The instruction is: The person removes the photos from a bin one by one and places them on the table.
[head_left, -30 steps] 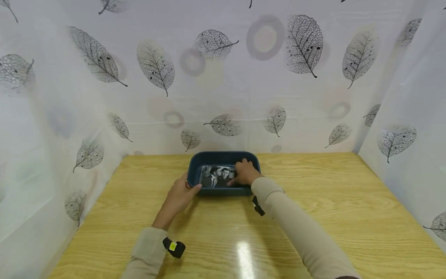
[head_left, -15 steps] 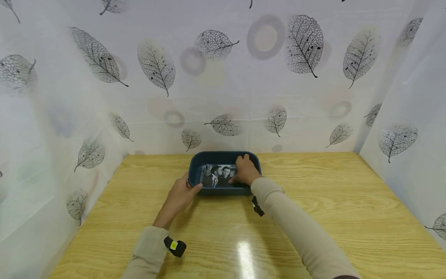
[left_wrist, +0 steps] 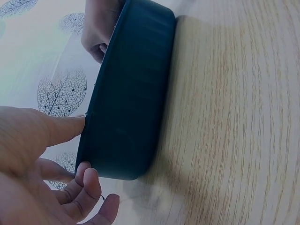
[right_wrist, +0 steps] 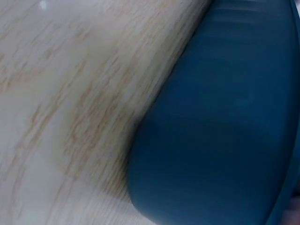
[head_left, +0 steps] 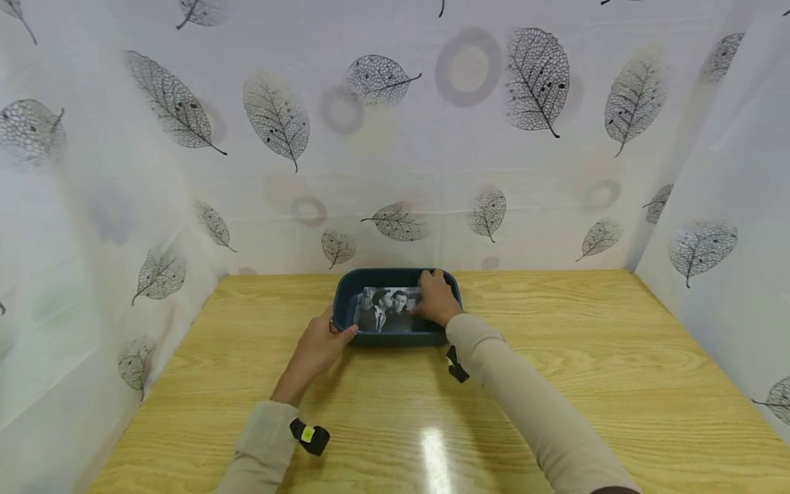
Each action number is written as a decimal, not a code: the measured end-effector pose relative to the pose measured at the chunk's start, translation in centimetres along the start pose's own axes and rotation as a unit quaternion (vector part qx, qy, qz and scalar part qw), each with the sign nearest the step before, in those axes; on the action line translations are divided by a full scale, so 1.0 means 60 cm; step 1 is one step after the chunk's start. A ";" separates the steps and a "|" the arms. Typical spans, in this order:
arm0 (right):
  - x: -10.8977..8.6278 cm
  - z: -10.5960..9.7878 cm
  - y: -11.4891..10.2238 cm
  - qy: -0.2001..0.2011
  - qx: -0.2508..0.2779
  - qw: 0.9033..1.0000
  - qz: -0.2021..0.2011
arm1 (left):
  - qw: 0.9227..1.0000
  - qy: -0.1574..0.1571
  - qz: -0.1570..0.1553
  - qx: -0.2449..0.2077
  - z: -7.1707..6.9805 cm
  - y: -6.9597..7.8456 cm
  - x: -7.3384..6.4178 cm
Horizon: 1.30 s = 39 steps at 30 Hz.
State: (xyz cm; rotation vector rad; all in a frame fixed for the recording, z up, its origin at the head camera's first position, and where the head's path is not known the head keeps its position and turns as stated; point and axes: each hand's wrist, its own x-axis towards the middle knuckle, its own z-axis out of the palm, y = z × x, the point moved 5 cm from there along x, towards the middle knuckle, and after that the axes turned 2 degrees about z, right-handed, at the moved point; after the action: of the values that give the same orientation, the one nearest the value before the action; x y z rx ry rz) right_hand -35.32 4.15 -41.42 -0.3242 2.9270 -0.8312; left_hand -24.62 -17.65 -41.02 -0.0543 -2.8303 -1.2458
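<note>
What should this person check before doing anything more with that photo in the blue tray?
1. Tray steadied: ok, the left hand holds its left end, thumb on the rim.
2. Hold on the photo: ok as far as the head view shows; the right hand has its fingers on the photo's right edge.
3. Photo inside the tray: ok, it shows picture side up within the walls.
4. Photo lying flat: cannot tell, the hand hides its right side.
5. Tray resting on the table: ok, the wrist views show its base on the wood.
</note>
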 end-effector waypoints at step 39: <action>-0.018 -0.108 0.001 -0.006 0.192 0.981 -0.038 | 1.000 0.000 -0.005 -0.002 0.001 0.000 -0.001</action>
State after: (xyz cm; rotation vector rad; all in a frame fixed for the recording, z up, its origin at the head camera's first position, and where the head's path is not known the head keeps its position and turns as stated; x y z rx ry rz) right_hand -35.16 7.72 -35.93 -0.4054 2.6726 -1.3669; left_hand -24.53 -17.63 -41.06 -0.0397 -2.8323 -1.2540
